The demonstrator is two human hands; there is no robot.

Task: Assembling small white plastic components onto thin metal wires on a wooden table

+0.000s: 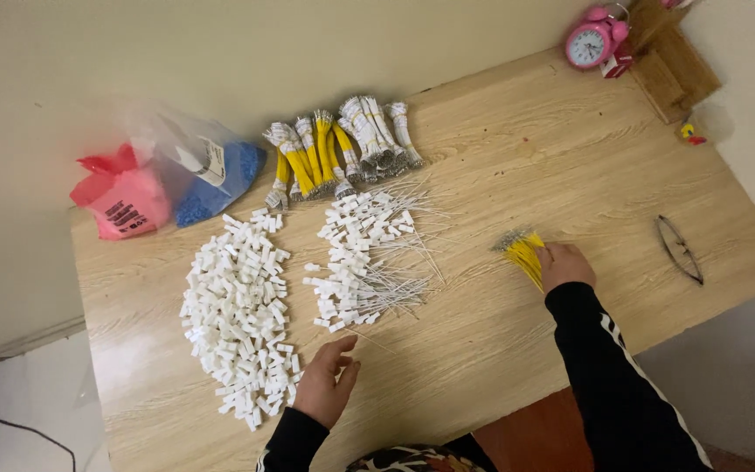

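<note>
My right hand [566, 265] rests on a bundle of yellow wires [522, 250] lying on the wooden table [500, 157], fingers closed over its near end. My left hand [326, 385] hovers open just right of a big heap of small white plastic connectors [238, 315], holding nothing. A second pile of white connectors with thin wires attached [364, 258] lies between the hands. Several tied bundles of yellow and white wires [338, 149] lie at the back of the table.
A pink plastic bag [124, 201] and a clear bag with blue contents [207, 170] sit at the back left. A pink alarm clock [592, 39] stands at the far right corner beside a wooden box [670, 61]. Folded spectacles [680, 249] lie at the right edge.
</note>
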